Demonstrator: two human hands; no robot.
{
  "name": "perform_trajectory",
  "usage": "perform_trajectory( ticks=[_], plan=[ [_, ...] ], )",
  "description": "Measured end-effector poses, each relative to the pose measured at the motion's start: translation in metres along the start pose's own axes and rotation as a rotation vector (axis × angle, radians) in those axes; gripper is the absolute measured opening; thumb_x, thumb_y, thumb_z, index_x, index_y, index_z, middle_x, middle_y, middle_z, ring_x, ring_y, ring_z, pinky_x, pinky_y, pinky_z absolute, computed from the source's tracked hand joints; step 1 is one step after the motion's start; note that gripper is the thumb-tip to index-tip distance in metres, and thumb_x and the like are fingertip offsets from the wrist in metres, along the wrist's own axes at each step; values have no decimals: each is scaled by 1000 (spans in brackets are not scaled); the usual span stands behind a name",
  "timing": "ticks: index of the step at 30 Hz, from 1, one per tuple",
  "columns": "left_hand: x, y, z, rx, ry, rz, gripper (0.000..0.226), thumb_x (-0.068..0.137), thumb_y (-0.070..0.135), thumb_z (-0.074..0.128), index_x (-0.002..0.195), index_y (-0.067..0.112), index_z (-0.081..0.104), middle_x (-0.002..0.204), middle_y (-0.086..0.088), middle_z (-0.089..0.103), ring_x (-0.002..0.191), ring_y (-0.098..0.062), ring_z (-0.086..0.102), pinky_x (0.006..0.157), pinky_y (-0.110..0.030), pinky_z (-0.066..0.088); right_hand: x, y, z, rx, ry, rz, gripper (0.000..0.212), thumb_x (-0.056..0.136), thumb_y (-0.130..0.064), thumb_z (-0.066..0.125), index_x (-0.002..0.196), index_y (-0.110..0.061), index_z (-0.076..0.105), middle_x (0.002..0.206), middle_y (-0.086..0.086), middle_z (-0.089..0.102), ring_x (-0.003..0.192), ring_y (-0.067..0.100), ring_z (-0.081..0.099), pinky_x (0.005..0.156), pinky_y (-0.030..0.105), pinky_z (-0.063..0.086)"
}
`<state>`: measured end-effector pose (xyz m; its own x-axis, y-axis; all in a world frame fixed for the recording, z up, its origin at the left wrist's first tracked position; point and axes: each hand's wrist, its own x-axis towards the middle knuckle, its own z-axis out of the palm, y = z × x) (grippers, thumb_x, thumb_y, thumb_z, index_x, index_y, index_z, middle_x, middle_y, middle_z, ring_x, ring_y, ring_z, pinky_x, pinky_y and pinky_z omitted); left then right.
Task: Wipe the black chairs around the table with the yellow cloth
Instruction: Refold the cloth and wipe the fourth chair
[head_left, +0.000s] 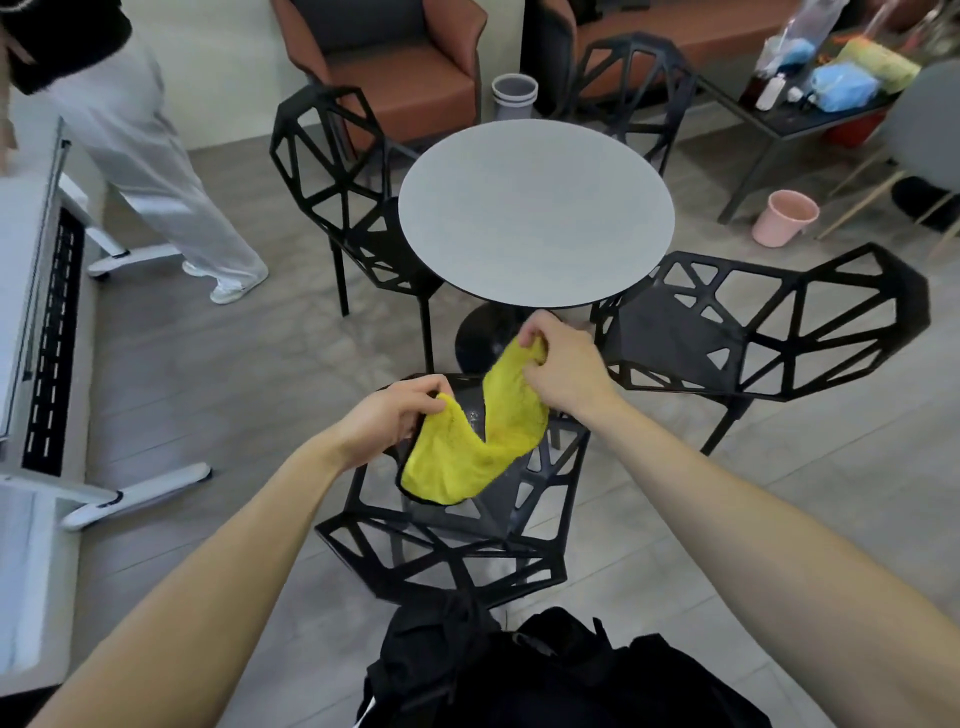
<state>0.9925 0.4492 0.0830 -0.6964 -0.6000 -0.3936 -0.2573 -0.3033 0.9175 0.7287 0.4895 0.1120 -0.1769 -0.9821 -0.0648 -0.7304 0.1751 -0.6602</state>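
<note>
Both hands' fingers (532, 338) pinch the yellow cloth (480, 439), stretched diagonally from near-left to far-right.

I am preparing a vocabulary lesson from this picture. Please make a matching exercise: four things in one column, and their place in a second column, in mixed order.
Things:
1. yellow cloth
2. pink bucket
3. round grey table
4. brown armchair

Places:
A. on the floor, to the right of the table
B. in the middle of the black chairs
C. held between both hands
D. far side, behind the chairs

Pairs: 1-C, 2-A, 3-B, 4-D
</note>
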Motion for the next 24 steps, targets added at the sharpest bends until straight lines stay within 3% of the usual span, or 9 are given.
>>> perform_trajectory(
  ticks=[3, 6, 10, 12, 14, 16, 19, 22, 24],
  plan=[
    [0, -3, 2, 275, 121, 134, 16, 98, 38, 66, 100, 22, 70, 114, -6, 61, 100, -16, 59, 92, -35, 47, -3, -20, 6, 5, -223, -232, 51, 79, 4, 51, 121, -25, 42, 74, 0, 65, 63, 21, 57, 64, 48, 49],
    [2, -2, -1, 553, 183, 267, 13, 95, 45, 74, 102, 35, 79, 162, 14, 42, 150, -11, 43, 123, -38, 36, -7, -28, 8, -59, -342, -315, 54, 84, 6, 53, 126, -22, 37, 81, 0, 71, 70, 20, 60, 71, 49, 53],
    [2, 8, 8, 482, 273, 373, 16, 98, 34, 75, 107, 23, 82, 129, 5, 74, 125, -21, 68, 112, -53, 51, -13, -21, 11, 174, -110, -246, 42, 90, -17, 73, 121, -23, 46, 110, -6, 74, 93, 15, 70, 86, 43, 60],
    [0, 11, 7, 440, 325, 391, 24, 97, 37, 75, 110, 18, 82, 120, 2, 76, 117, -24, 72, 108, -54, 54, -18, -9, 16, 199, -2, -50, 60, 87, -47, 80, 133, -25, 49, 127, -4, 68, 105, 15, 70, 90, 42, 62],
    [-3, 11, 6, 467, 333, 361, 30, 96, 42, 74, 111, 18, 82, 117, 2, 74, 108, -23, 73, 103, -53, 57, -23, 2, 22, 240, -200, 283, 80, 92, -63, 71, 151, -17, 44, 135, 6, 67, 109, 25, 74, 90, 44, 64],
    [-7, 5, 5, 498, 323, 328, 30, 96, 44, 75, 109, 18, 82, 113, 2, 71, 93, -15, 71, 93, -47, 58, -30, 8, 31, 581, -453, 565, 62, 103, -44, 67, 143, 1, 54, 118, 19, 77, 96, 33, 79, 84, 44, 67],
    [-21, -8, 8, 491, 337, 295, 29, 95, 45, 76, 109, 20, 80, 110, 1, 71, 93, -16, 71, 96, -44, 58, -39, 9, 45, 797, -379, 732, 21, 99, -10, 62, 114, 4, 68, 94, 20, 80, 77, 28, 79, 72, 35, 67],
    [-32, -20, 7, 546, 392, 263, 11, 98, 33, 80, 108, 32, 77, 108, 1, 74, 99, -23, 74, 99, -53, 58, -47, 9, 53, 873, -365, 796, 17, 92, -6, 60, 106, 1, 68, 89, 18, 80, 73, 26, 78, 75, 36, 66],
    [-41, -23, 7, 596, 431, 233, 23, 99, 24, 79, 114, 39, 71, 107, 2, 73, 99, -19, 74, 100, -51, 58, -55, 8, 54, 930, -366, 828, 20, 94, -5, 59, 111, -1, 67, 92, 19, 81, 75, 25, 79, 77, 37, 67]
  ],
)
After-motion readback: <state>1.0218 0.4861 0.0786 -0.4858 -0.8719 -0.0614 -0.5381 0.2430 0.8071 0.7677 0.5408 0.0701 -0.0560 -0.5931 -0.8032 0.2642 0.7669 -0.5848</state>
